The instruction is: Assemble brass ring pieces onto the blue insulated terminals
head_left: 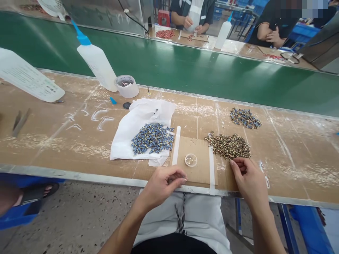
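My left hand (164, 183) hovers at the bench's front edge with its fingers pinched together on a small part I cannot make out. My right hand (247, 176) rests at the near edge of a pile of small brass-coloured parts (229, 145), its fingers curled and touching the pile. Between the hands lies a taped-down cardboard square (201, 151) with a small clear round dish (191, 159) on it. To the left, a heap of small blue parts (152, 137) lies on a white plastic sheet (132, 123). A second, smaller pile of blue-and-brass parts (245, 118) sits further back on the right.
A white squeeze bottle with a blue nozzle (96, 60) and a roll of tape (127, 85) stand at the back left. A large white container (28, 77) lies at far left. A green conveyor belt (185, 67) runs behind. Other people work across it.
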The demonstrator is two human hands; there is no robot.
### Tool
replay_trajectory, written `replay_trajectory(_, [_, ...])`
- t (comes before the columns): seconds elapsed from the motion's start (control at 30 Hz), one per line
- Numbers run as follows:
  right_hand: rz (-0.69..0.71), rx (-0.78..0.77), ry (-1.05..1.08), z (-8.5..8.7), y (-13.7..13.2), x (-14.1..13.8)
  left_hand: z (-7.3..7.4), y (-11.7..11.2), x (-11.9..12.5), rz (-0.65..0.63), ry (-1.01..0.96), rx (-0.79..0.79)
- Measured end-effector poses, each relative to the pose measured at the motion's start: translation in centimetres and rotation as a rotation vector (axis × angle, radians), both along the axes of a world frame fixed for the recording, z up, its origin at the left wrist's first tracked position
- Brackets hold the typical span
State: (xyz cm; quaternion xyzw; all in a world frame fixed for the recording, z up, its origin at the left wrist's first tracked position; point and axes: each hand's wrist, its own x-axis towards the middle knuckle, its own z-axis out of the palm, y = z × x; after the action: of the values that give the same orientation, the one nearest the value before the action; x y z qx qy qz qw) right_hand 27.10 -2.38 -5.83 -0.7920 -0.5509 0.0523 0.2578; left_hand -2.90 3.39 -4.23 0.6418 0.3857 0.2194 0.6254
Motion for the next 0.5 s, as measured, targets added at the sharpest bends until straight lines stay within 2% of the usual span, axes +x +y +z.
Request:
replay_trajectory(0.17, [0.068,0.049,-0.005,0.1,0.8,-0.2,-0.1,-0.2,0.0,0.014,0.008,0.015])
replay_trajectory(0.4, [0.362,-0.110,0.100,1.5,0.5,1.1,0.0,-0.2,0.1,0.017,0.015,0.021])
replay_trajectory(0.5, [0.396,-0.104,0.067,1.6,-0.2,1.1,0.1,-0.2,0.1,0.017,0.014,0.031])
